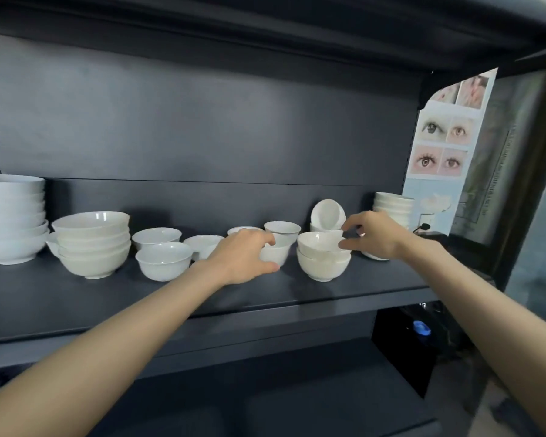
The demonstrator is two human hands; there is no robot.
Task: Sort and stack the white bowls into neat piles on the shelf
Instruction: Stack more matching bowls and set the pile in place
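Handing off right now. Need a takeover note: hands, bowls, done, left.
Left hand grips a small bowl standing on the shelf.
Right hand has its fingertips at the rim of the two-bowl pile; whether it has a firm hold is unclear.
Done: large pile far left, medium pile beside it, small pile far right.
Left: loose small bowls mid-shelf, plus a tilted bowl sitting askew on another behind the two-bowl pile. These likely still need stacking.
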